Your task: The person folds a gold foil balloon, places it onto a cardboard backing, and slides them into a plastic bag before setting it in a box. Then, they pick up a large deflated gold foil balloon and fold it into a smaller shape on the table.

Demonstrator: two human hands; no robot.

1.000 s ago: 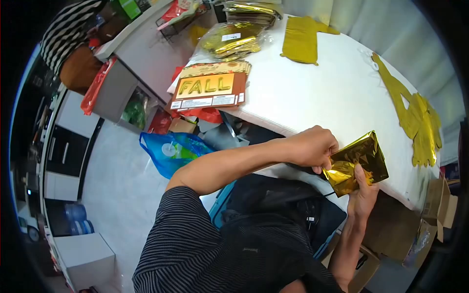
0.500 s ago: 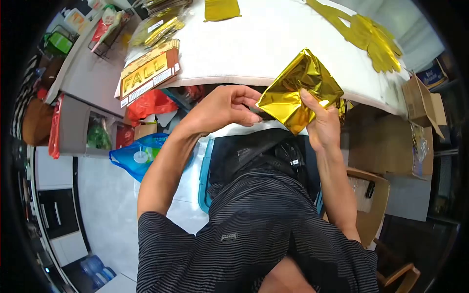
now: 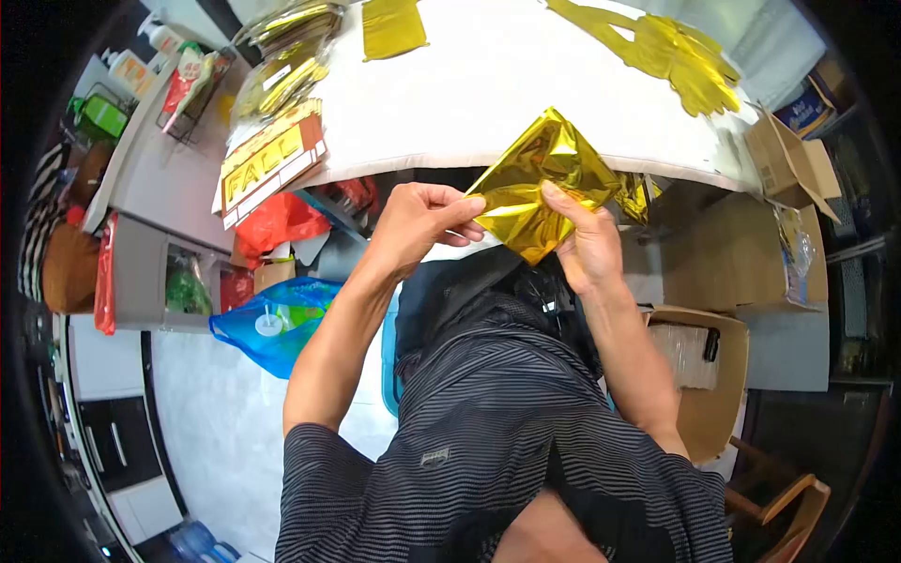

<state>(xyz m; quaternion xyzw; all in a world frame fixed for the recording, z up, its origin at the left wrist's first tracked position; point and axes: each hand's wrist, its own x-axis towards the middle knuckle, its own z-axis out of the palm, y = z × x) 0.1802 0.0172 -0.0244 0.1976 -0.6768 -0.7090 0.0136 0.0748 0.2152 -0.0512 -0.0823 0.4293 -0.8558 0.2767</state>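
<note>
A folded, shiny gold foil balloon (image 3: 544, 164) is held in front of me at the table's front edge, its top corner pointing up. My right hand (image 3: 589, 239) grips its lower right part, the thumb pressed on the front face and the fingers behind. On the other side, my left hand (image 3: 427, 220) pinches the left corner between thumb and fingertips. A further piece of gold foil (image 3: 638, 197) hangs just right of my right hand, partly hidden.
On the white table (image 3: 469, 103) lie a flat gold foil piece (image 3: 394, 28), a long gold piece (image 3: 680, 61), printed FALL cards (image 3: 272, 164) and bagged gold foil (image 3: 291, 70). A blue plastic bag (image 3: 272, 324) is at lower left; cardboard boxes (image 3: 718, 249) stand at right.
My left hand, apart from the foil before, has closed on its left corner. The foil and my right hand have shifted left in view.
</note>
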